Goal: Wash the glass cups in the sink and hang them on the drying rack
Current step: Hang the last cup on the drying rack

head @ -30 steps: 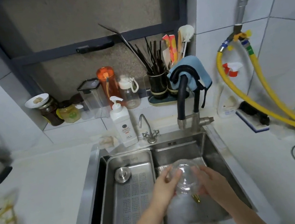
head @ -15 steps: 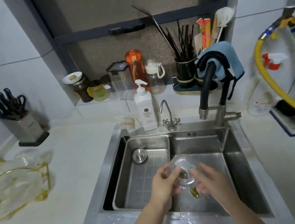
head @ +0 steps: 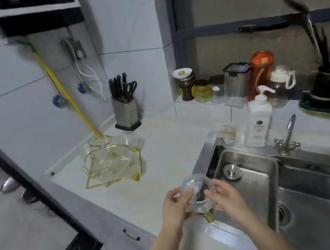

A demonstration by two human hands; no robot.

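Note:
I hold a clear glass cup (head: 196, 193) with a gold handle between both hands over the left rim of the steel sink (head: 319, 219). My left hand (head: 174, 207) grips its left side with curled fingers. My right hand (head: 226, 196) cups its right side. The gold handle points down, below the cup. The gold wire drying rack (head: 111, 161) stands on the white counter to the far left and holds several clear glass cups. A perforated steel tray (head: 254, 179) sits in the sink's left half.
A knife block (head: 125, 109) stands in the back corner behind the rack. A white soap pump bottle (head: 258, 120) and a small tap (head: 288, 137) sit behind the sink. Jars and containers line the window ledge. A yellow hose (head: 62, 91) leans against the left wall.
The view has swung left, bringing the rack fully into view. Both hands have carried the cup from the middle of the sink to its left rim.

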